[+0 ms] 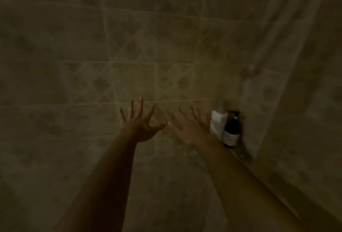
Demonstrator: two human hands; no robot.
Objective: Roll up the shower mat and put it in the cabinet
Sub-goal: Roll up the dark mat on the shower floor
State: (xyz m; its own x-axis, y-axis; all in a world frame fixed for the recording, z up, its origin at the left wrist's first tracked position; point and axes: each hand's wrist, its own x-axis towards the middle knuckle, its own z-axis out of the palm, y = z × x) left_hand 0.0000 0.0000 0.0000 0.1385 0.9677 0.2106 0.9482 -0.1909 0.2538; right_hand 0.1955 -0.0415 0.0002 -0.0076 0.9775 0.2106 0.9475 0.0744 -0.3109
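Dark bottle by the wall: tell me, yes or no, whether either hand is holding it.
No. The dark bottle stands beside a white bottle, while the left hand and right hand are spread open and empty.

Two bottles side by side on a ledge at the right, against the tiled wall. Curtain right of the bottles. Left hand left of right hand, both before the wall; right hand just left of the bottles.

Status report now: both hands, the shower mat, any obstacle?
Left hand open, fingers spread, empty. Right hand open, empty. Shower mat not visible. White plastic bottle and dark brown bottle standing beside right hand.
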